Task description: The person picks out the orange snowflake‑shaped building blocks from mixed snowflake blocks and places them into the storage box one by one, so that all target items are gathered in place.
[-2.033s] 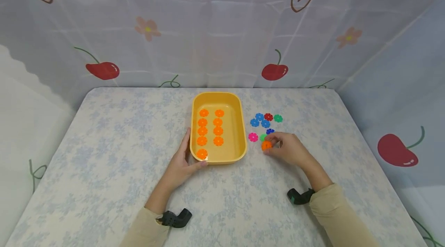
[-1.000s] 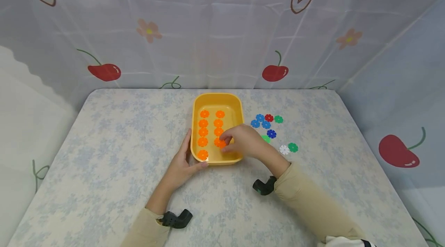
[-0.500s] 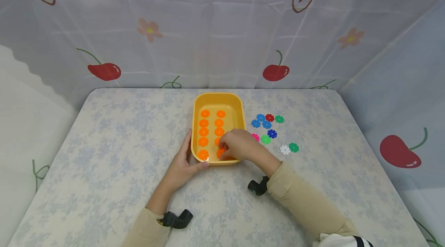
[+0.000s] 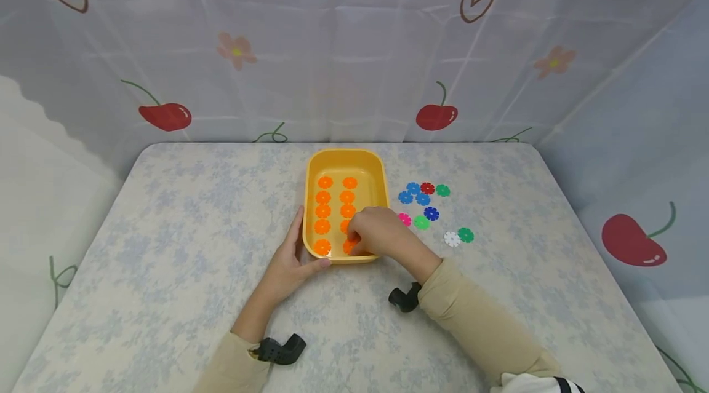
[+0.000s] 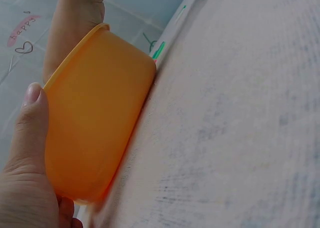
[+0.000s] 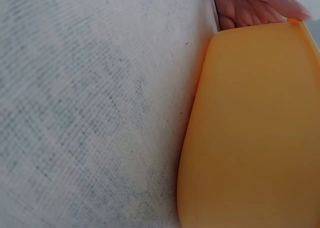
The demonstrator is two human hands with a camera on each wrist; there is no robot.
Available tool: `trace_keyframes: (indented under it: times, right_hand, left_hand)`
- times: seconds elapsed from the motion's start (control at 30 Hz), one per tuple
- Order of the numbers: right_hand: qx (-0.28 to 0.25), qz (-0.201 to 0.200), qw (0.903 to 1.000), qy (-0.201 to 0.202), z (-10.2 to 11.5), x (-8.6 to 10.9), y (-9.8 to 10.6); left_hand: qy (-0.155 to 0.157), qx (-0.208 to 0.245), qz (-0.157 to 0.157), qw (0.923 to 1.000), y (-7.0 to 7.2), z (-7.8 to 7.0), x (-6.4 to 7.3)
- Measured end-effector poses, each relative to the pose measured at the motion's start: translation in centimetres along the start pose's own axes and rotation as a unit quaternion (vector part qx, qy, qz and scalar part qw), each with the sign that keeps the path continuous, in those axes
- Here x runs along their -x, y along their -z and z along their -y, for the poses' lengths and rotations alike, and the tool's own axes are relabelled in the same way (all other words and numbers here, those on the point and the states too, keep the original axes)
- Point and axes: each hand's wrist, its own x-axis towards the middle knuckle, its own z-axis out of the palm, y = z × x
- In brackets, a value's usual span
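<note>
A yellow tray (image 4: 369, 184) stands on the table with two columns of orange snowflake discs (image 4: 323, 211) laid flat in it. My left hand (image 4: 285, 270) holds the tray's near left corner, thumb at the near rim and fingers along the left wall. In the left wrist view that thumb (image 5: 31, 123) lies against the tray's outer wall. My right hand (image 4: 388, 234) reaches over the near right part of the tray. Its thumb and curled fingers pinch an orange snowflake disc (image 4: 348, 247) at the near end of the right column, partly hidden by the hand.
Right of the tray lie loose snowflake discs: several blue ones (image 4: 413, 188), a red one (image 4: 427, 188), a dark blue one (image 4: 431, 214), a light green one (image 4: 422, 222), a pink one (image 4: 405, 219) and a white one (image 4: 451, 238) beside a green one (image 4: 466, 235). A printed curtain (image 4: 354, 73) hangs behind.
My right hand has picked up an orange disc right of the tray and carried it left to the near end of the right column. The left hand keeps its place at the tray.
</note>
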Motion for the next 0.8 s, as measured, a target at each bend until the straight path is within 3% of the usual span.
trace_keyframes:
  times: [0.33, 0.5, 0.63, 0.8]
  right_hand:
    - [0.005, -0.001, 1.0000, 0.001, -0.04, -0.12, -0.25]
    - [-0.018, -0.004, 0.9998, -0.004, -0.24, -0.09, 0.00]
    - [-0.035, -0.053, 0.9979, 0.012, -0.54, -0.04, -0.36]
    - [-0.052, -0.135, 0.9891, 0.029, -0.61, 0.38, -0.79]
  left_hand:
    - [0.002, -0.007, 0.000, 1.0000, 0.09, 0.24, -0.05]
    - [-0.001, 0.000, 0.001, 1.0000, 0.00, 0.16, -0.34]
    - [-0.003, -0.005, 0.001, 1.0000, 0.05, 0.23, -0.47]
    - [-0.007, -0.015, -0.005, 0.9999, 0.03, 0.38, -0.45]
